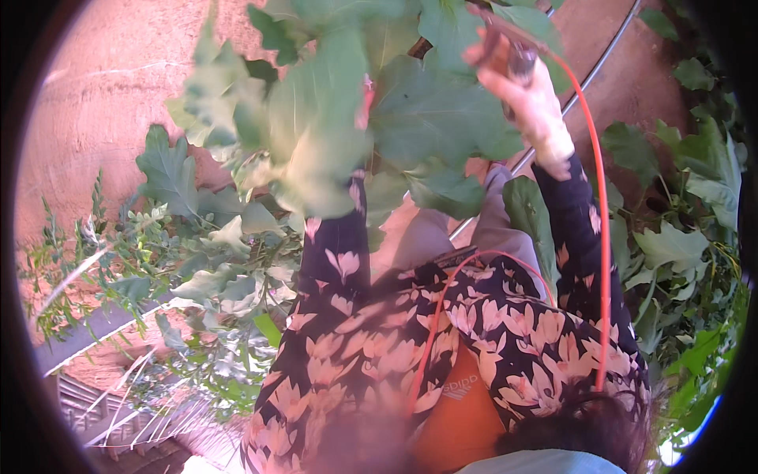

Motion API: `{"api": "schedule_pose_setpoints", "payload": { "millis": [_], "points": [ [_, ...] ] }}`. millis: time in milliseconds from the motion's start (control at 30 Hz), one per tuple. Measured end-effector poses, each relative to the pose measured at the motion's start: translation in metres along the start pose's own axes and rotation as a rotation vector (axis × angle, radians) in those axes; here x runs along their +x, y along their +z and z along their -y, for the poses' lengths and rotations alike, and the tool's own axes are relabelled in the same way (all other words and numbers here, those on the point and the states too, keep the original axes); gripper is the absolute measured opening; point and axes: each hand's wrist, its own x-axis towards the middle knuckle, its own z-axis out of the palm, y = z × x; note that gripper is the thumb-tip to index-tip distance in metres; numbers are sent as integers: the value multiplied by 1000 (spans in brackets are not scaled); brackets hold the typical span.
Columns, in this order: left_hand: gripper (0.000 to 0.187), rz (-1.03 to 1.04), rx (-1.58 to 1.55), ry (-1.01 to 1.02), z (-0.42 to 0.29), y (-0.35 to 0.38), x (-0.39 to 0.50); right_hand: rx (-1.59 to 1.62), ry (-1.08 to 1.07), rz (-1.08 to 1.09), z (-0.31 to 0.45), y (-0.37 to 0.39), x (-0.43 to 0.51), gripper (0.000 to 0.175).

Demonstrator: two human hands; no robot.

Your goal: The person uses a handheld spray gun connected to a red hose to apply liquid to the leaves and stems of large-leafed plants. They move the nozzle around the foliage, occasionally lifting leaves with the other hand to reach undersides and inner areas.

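My right hand is raised at the upper right, its fingers wrapped around a dark hand tool. Motion blur hides the tool's exact kind. An orange cord runs from beside the tool down to my shoulder. Large lobed green leaves hang left of this hand, close to its fingers. My left sleeve reaches up beneath a blurred leaf that covers most of the left hand. A pinkish patch shows between the leaves; whether it is part of that hand is unclear.
A thin metal rod or pipe crosses the reddish ground diagonally. Leafy plants crowd the right side. Mixed foliage grows at left, near a grey strip and a woven or slatted item.
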Motion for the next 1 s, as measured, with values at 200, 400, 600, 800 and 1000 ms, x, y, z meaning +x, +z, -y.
{"api": "schedule_pose_setpoints", "payload": {
  "millis": [200,400,600,800,1000],
  "points": [
    [50,-289,-147,-295,25,-7,13,158,-22,87,-65,67,69,41],
    [53,-436,-103,-176,22,-30,0,221,335,303,-128,130,27,43],
    [55,-322,-171,-221,8,-59,-7,533,443,404,-155,154,26,42],
    [55,-304,-168,-245,7,-64,-14,355,454,408,-158,176,25,27],
    [53,-185,-151,-216,7,-72,-11,511,438,393,-135,143,15,43]
  ]
}}
